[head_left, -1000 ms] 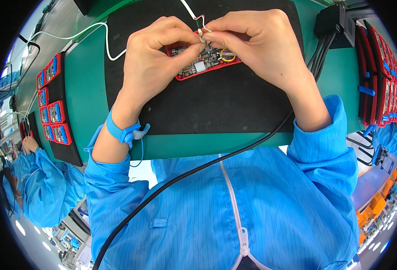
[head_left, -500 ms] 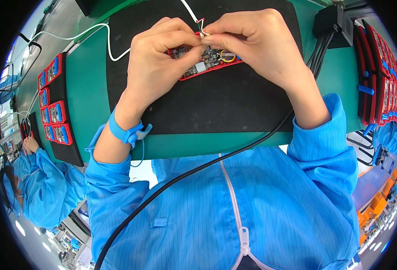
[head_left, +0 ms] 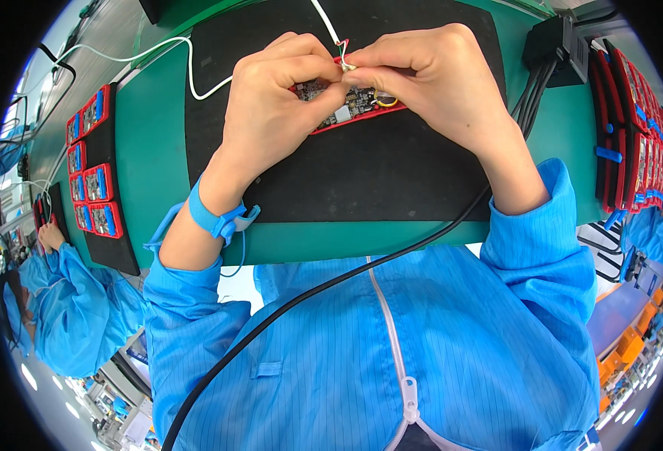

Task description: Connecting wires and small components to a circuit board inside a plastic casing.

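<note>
A green-black circuit board [head_left: 363,98] in a red frame lies on the black mat, partly hidden under my hands. Over its far edge, a small white cable connector [head_left: 348,68] sits between my fingertips. Thin red, white and dark wires [head_left: 343,51] run from it into a white cable [head_left: 325,20]. My left hand [head_left: 282,101] is closed, thumb and forefinger pinched at the connector's left side. From the right, my right hand [head_left: 440,86] pinches the same connector. Whether the connector touches the board is hidden by the fingers. A blue wrist strap [head_left: 215,218] circles my left wrist.
Red-framed boards [head_left: 98,183] with blue parts lie on a black strip at left. Stacked red-framed boards [head_left: 643,143] stand at right, near a black box [head_left: 553,49] with several cables. A black cable [head_left: 331,282] crosses before me. Another person's hand [head_left: 51,236] shows far left.
My hands, the connector and the board have shifted slightly right and nearer in the picture. Both hands keep their pinch, with the left one turned a little.
</note>
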Demonstrator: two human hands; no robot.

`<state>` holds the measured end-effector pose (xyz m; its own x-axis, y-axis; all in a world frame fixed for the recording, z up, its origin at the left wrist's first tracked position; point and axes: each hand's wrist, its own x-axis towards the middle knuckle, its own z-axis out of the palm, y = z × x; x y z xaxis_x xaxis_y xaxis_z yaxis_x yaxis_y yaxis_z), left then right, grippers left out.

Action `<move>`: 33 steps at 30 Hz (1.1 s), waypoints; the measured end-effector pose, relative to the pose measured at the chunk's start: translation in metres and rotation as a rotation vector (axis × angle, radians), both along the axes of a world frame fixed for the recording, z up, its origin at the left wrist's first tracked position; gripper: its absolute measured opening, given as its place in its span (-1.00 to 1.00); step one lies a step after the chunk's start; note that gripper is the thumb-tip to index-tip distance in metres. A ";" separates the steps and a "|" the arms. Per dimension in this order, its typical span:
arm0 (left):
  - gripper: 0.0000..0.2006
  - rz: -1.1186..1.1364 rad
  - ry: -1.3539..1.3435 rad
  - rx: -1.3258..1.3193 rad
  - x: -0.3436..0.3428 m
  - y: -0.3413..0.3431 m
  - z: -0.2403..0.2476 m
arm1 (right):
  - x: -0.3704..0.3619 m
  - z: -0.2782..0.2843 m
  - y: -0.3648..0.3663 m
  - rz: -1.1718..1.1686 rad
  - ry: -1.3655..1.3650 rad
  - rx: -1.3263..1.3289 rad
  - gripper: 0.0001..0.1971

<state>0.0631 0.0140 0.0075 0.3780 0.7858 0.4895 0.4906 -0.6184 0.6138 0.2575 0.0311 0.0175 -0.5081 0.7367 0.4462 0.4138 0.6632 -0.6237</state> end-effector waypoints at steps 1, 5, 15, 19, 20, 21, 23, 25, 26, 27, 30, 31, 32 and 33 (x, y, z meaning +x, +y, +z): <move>-0.93 0.002 0.007 -0.001 0.000 0.000 0.000 | 0.000 0.001 -0.001 -0.007 -0.003 -0.034 -0.85; -0.93 0.007 0.020 -0.054 -0.001 0.000 0.001 | 0.000 0.005 -0.001 -0.031 -0.005 -0.144 -0.86; -0.91 -0.025 -0.044 -0.246 -0.009 0.004 0.001 | 0.002 0.001 0.001 -0.007 0.077 -0.205 -0.86; -0.89 -0.041 -0.058 -0.294 -0.010 0.005 0.002 | 0.002 0.001 0.001 -0.014 0.092 -0.223 -0.85; -0.89 -0.040 -0.059 -0.295 -0.009 0.005 0.002 | 0.002 0.001 0.001 -0.020 0.084 -0.212 -0.85; -0.89 -0.042 -0.059 -0.278 -0.008 0.005 0.001 | 0.002 0.001 0.001 -0.019 0.085 -0.213 -0.85; -0.90 -0.043 -0.060 -0.262 -0.007 0.005 0.001 | 0.001 0.003 0.001 -0.024 0.069 -0.203 -0.85; -0.90 -0.033 -0.057 -0.252 -0.007 0.006 0.001 | 0.002 0.001 0.001 -0.022 0.081 -0.196 -0.85; -0.90 -0.032 -0.058 -0.254 -0.007 0.006 0.001 | 0.002 0.000 0.001 -0.020 0.093 -0.186 -0.85; -0.90 -0.032 -0.064 -0.261 -0.008 0.006 0.000 | 0.002 -0.001 0.001 -0.020 0.092 -0.188 -0.85; -0.90 -0.038 -0.071 -0.266 -0.009 0.006 0.000 | 0.001 -0.001 0.001 -0.011 0.116 -0.199 -0.86; -0.90 -0.045 -0.068 -0.264 -0.007 0.007 0.001 | 0.002 -0.001 0.001 -0.010 0.112 -0.196 -0.86; -0.90 -0.046 -0.065 -0.265 -0.006 0.007 0.001 | 0.004 -0.002 0.002 -0.010 0.108 -0.194 -0.86; -0.91 -0.050 -0.066 -0.267 -0.007 0.007 0.001 | 0.003 -0.002 0.002 -0.010 0.107 -0.195 -0.86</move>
